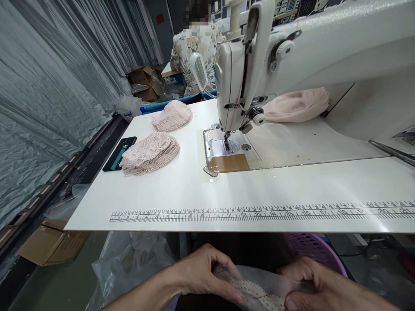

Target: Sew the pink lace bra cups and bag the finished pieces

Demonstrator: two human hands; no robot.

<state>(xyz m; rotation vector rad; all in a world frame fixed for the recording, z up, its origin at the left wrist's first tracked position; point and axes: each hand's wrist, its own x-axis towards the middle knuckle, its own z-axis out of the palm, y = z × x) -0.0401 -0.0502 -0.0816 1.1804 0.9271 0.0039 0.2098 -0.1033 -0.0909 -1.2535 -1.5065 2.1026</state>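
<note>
Below the table's front edge, my left hand (207, 274) and my right hand (311, 283) hold a sheer piece with scalloped lace trim (256, 289) between them. Fingers and thumb of each hand are closed on its edges. On the white table (155, 194), a stack of pale pink lace pieces (151, 153) partly covers a dark phone (118, 155). Behind that stack sits another pink lace pile (173, 115). The sewing machine (231, 86) has its presser foot over a metal plate.
Pink fabric (296, 106) lies under the machine arm, with metal scissors or tweezers (392, 151) at right. A purple basket (314, 252) and clear plastic bags (132, 263) are below the table. Cardboard boxes (52, 242) stand left. Another person (197, 52) faces away behind the machine.
</note>
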